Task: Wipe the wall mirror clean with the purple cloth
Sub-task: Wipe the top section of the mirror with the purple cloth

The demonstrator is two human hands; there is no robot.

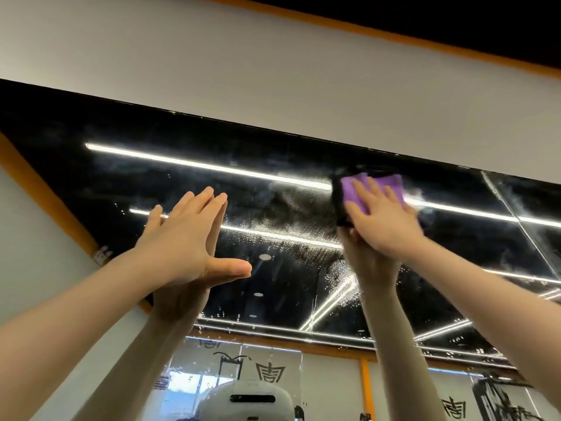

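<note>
The wall mirror (273,287) fills the middle of the view, seen from below, and is speckled with water droplets and wipe streaks. My right hand (384,218) presses the purple cloth (368,185) flat against the glass close to the mirror's top edge. My left hand (185,238) rests flat on the glass to the left, fingers together and thumb out, holding nothing. Both hands show mirrored in the glass just below themselves.
A white wall band (273,80) runs above the mirror, with an orange strip (394,38) below the black ceiling. An orange frame edge (45,192) borders the mirror at left. A vertical seam (516,214) divides the mirror at right. The reflection shows ceiling light strips and gym equipment.
</note>
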